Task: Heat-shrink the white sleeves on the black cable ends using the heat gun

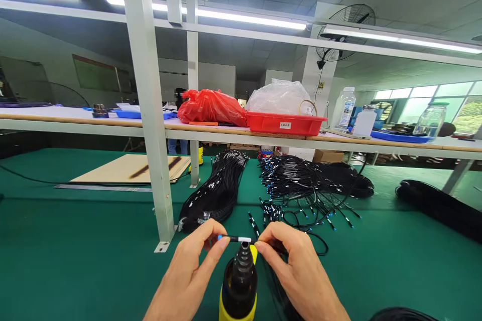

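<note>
A thin black cable (234, 238) with a blue tip and a white sleeve (244, 239) is stretched level between my two hands. My left hand (196, 261) pinches it close to the blue tip. On the other side of the white sleeve, my right hand (293, 261) pinches the cable between thumb and forefinger. Just below the sleeve stands a yellow and black heat gun (239, 281), its stepped nozzle pointing up. Whether the cable touches the nozzle I cannot tell. More black cable runs down beneath my right hand.
Bundles of black cables (220, 185) lie on the green tabletop (94, 256), with a blue-tipped pile (301, 175) further right and a coil (437, 203) at the far right. A white post (148, 90) rises on the left. The shelf holds a red tray (284, 124) and red bag (213, 107).
</note>
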Tool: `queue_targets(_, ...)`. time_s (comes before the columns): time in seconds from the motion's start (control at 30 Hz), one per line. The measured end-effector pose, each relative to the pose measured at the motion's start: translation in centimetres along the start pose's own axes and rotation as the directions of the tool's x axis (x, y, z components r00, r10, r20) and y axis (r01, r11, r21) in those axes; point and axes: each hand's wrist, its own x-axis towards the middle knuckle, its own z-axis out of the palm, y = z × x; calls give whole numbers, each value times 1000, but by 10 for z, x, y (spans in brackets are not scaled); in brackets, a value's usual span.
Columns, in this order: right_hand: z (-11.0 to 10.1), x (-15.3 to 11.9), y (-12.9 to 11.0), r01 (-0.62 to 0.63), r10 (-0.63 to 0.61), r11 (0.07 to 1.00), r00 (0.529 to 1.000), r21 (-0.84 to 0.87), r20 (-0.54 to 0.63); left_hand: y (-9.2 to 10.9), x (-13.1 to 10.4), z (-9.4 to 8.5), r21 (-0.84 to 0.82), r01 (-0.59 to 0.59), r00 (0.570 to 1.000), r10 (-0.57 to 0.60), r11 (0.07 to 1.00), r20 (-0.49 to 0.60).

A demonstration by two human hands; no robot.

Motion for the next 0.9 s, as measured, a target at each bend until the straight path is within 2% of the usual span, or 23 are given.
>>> queue_targets(0.17,-1,0,2,-6,6,999,1000,-31,-1,0,-2,1,7,1,1000,-1,1000,6)
queue_targets(0.3,-1,-3,2,22,-18,996,999,-85,45,-4,-1,5,42,54,998,-54,998,-12)
queue_targets(0.4,-1,-3,0,24,-21,998,999,-57,49,-1,-1,6,20,57,998,-57,998,-1)
queue_targets(0.53,-1,2,3,-14,15,1000,1000,16,-11,8,-1,5,-66,26,1000,-27,997,-2)
queue_targets(0.63,-3,8,28,-47,49,999,991,18,-124,4,0,2,-94,39,997,-45,995,-60)
queue_targets(0.7,-3,9,58,-93,81,995,971,-42,-223,-11,-2,1,-21,58,996,-59,998,-71)
queue_targets(0.8,1,1,112,-154,76,958,949,-241,-304,-53,-14,3,237,148,986,-161,960,37)
queue_targets(0.87,6,-9,141,-230,113,910,938,-346,-327,-87,-29,8,426,227,942,-308,876,133)
queue_targets(0.9,9,-14,151,-247,122,893,938,-377,-326,-104,-37,11,470,249,921,-358,847,157)
